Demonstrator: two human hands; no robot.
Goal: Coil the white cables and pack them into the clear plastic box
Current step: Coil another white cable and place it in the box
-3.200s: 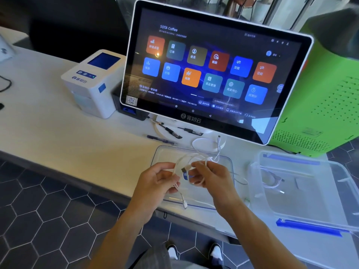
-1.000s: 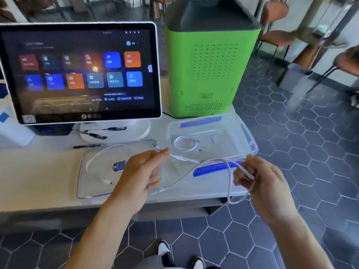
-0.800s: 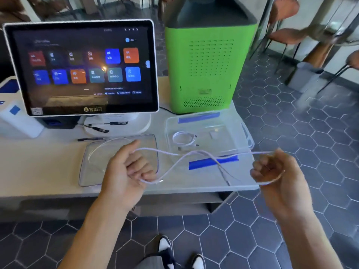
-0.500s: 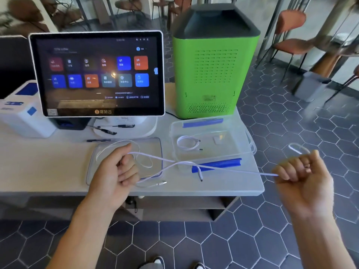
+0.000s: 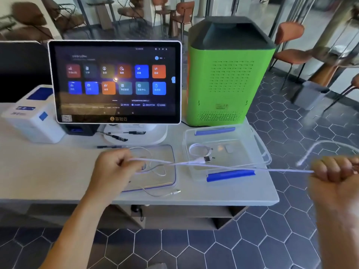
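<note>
Two hands are in view: the left hand (image 5: pixel 114 169) and the right hand (image 5: pixel 336 171). White cables visible: three, namely one stretched white cable (image 5: pixel 242 167), one coiled white cable (image 5: pixel 200 150) and one loose white cable (image 5: pixel 159 193). One clear plastic box (image 5: pixel 260 150) with two blue latches. One clear flat plastic lid (image 5: pixel 169 152). One touchscreen terminal (image 5: pixel 116 82). One green perforated metal cabinet (image 5: pixel 229 78). One white receipt printer (image 5: pixel 31 119). Three dark pens (image 5: pixel 114 135) lie on the one tabletop (image 5: pixel 48 167).

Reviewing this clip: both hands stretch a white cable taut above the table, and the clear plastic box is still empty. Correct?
Not quite. The head view shows a coiled cable already inside the clear plastic box. The rest holds: left hand and right hand stretch the white cable.
</note>
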